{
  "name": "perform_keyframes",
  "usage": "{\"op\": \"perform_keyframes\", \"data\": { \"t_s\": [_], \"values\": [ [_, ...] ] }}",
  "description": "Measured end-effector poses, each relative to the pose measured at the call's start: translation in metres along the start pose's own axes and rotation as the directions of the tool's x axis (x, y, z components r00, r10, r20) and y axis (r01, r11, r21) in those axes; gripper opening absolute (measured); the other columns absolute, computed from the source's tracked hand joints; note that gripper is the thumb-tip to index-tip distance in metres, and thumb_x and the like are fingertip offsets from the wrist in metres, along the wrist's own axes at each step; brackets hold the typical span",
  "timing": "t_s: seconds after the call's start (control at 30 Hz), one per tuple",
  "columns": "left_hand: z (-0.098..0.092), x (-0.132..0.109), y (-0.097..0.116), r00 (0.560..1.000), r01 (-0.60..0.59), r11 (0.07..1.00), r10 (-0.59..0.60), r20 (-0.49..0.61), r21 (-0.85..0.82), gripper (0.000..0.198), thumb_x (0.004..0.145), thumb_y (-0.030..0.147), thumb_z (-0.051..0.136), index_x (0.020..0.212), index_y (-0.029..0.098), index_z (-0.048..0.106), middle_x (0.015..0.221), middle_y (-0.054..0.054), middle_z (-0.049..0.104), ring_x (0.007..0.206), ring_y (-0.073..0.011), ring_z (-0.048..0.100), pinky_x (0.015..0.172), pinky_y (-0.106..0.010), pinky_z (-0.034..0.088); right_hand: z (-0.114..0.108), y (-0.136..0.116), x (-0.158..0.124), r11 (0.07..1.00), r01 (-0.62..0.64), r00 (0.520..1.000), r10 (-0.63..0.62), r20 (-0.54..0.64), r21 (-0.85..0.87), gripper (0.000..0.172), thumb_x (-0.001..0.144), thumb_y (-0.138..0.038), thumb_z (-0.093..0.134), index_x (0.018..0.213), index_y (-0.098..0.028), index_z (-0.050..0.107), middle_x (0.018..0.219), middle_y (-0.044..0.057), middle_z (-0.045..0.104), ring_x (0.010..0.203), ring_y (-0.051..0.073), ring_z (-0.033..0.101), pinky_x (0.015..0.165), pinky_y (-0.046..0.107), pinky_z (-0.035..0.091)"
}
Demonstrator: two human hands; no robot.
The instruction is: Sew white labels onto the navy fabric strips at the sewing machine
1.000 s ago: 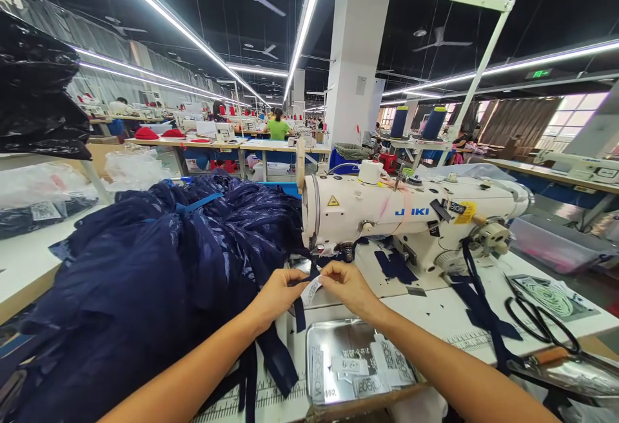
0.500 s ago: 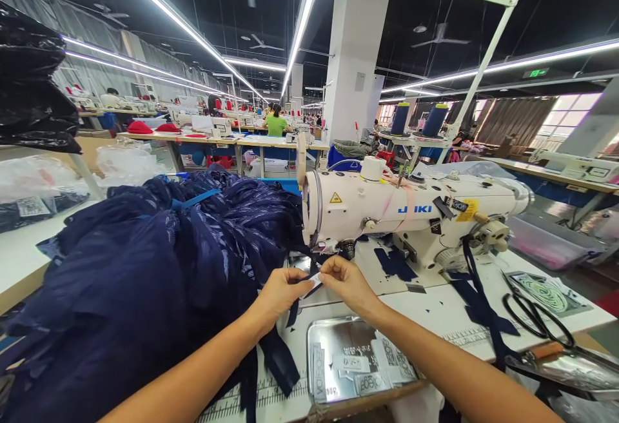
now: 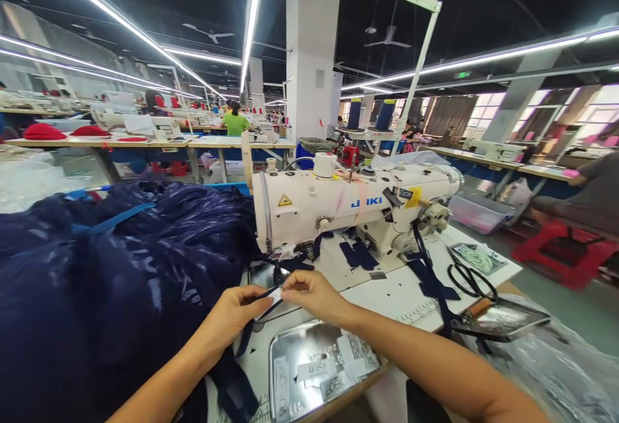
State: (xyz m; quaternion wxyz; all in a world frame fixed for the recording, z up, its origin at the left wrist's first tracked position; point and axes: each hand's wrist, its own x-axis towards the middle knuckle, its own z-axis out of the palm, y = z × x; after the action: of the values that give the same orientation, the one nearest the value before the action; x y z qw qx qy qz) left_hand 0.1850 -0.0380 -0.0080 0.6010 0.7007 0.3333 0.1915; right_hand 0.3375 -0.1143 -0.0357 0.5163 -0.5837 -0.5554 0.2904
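Note:
Between my two hands, just in front of the sewing machine [image 3: 309, 207], is a small white label [image 3: 275, 296] lying against a narrow navy fabric strip [image 3: 246, 333]. My left hand [image 3: 236, 310] pinches the label and strip from the left side. The fingertips of my right hand [image 3: 312, 294] close on the label's right end. Part of the label is covered by my fingers. A metal tray [image 3: 283, 345] with several printed labels sits below my hands. To the left a large heap of navy fabric [image 3: 97, 294] reaches up to the machine head.
Navy scraps [image 3: 358, 253] lie on the machine bed. On the right are black scissors [image 3: 471, 281], a second metal tray [image 3: 522, 316] and a bag with pale green cord [image 3: 476, 257]. Someone sits on a red stool [image 3: 561, 252] at far right.
The view has turned to the right, so the machine and bench appear further left and a seated person on a red stool has come into view. Both hands keep their pinch on the label.

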Motion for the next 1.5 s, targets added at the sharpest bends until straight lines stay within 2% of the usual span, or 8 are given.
{"op": "perform_keyframes", "data": {
  "t_s": [0.07,0.17,0.27,0.4,0.77,1.1,1.37,1.5],
  "values": [
    [-0.005,-0.001,0.004,0.999,0.023,0.999,-0.024,0.027,0.032,0.036,0.05,0.048,0.069,0.061,0.014,0.063,0.053,0.003,0.053,0.049,-0.0093,0.044,0.048,-0.02,0.035,-0.025,0.0,0.0,0.929,0.029,0.999,-0.019,0.031,-0.368,0.015,0.074,-0.033,0.055,0.078,-0.018,0.057,0.076,0.0,0.061,0.072,0.013,0.056,0.063,0.022,0.04],
    [-0.009,0.001,0.009,0.998,-0.044,0.986,0.036,0.054,0.159,0.034,0.054,0.049,0.064,0.059,0.015,0.064,0.056,0.001,0.056,0.054,-0.0133,0.049,0.053,-0.022,0.039,-0.067,0.002,0.005,0.441,-0.105,0.994,0.06,-0.087,-0.892,0.019,0.08,-0.033,0.048,0.086,-0.018,0.058,0.085,0.004,0.064,0.08,0.017,0.057,0.069,0.026,0.04],
    [-0.003,0.009,0.013,0.951,-0.291,0.863,0.307,0.029,0.413,0.024,0.061,0.041,0.057,0.056,0.018,0.063,0.057,0.0,0.056,0.057,-0.0147,0.051,0.056,-0.023,0.039,-0.093,0.009,0.018,0.216,-0.238,0.971,0.084,-0.225,-0.947,0.023,0.079,-0.027,0.049,0.091,-0.01,0.059,0.092,0.014,0.063,0.089,0.026,0.056,0.074,0.034,0.038],
    [0.013,0.024,0.013,0.869,-0.44,0.741,0.493,0.035,0.507,0.018,0.066,0.03,0.05,0.062,0.019,0.065,0.065,0.0,0.058,0.063,-0.0148,0.054,0.061,-0.024,0.039,-0.09,0.022,0.03,0.117,-0.258,0.964,0.097,-0.248,-0.959,0.02,0.074,-0.011,0.05,0.089,-0.004,0.061,0.087,0.02,0.063,0.085,0.028,0.057,0.073,0.036,0.036],
    [0.0,0.019,0.003,0.985,0.098,0.97,-0.126,-0.115,-0.221,0.029,0.042,0.032,0.076,0.056,0.011,0.062,0.052,0.002,0.054,0.046,-0.0077,0.045,0.046,-0.02,0.033,-0.087,0.036,0.015,0.004,-0.187,0.982,-0.027,-0.187,-0.982,0.026,0.077,-0.003,0.04,0.082,-0.005,0.065,0.082,0.02,0.064,0.08,0.028,0.056,0.071,0.037,0.032],
    [0.001,0.013,0.004,0.983,0.127,0.947,-0.16,-0.092,-0.294,0.029,0.043,0.032,0.076,0.058,0.011,0.062,0.051,0.001,0.057,0.046,-0.0085,0.049,0.046,-0.019,0.036,-0.087,0.04,0.016,0.029,-0.098,0.987,-0.124,-0.101,-0.995,0.023,0.075,-0.004,0.043,0.077,-0.013,0.064,0.075,0.011,0.066,0.078,0.023,0.056,0.084,0.038,0.026],
    [0.004,0.01,0.0,0.988,-0.122,0.984,0.134,-0.083,0.131,0.017,0.062,0.03,0.062,0.063,0.013,0.063,0.056,0.002,0.056,0.052,-0.011,0.05,0.053,-0.022,0.038,-0.087,0.033,0.009,0.373,-0.126,0.884,-0.379,-0.275,-0.919,0.017,0.078,-0.013,0.045,0.08,-0.017,0.061,0.09,0.007,0.063,0.087,0.023,0.051,0.081,0.034,0.027],
    [0.008,0.023,-0.005,0.77,-0.475,0.432,0.626,0.124,0.767,0.016,0.073,0.013,0.049,0.067,0.015,0.063,0.066,-0.002,0.059,0.062,-0.0135,0.053,0.058,-0.024,0.038,-0.065,0.031,0.01,0.656,-0.13,0.975,-0.054,-0.217,-0.744,0.016,0.078,-0.014,0.044,0.083,-0.019,0.059,0.075,0.002,0.063,0.07,0.016,0.055,0.065,0.026,0.033]
  ]
}}
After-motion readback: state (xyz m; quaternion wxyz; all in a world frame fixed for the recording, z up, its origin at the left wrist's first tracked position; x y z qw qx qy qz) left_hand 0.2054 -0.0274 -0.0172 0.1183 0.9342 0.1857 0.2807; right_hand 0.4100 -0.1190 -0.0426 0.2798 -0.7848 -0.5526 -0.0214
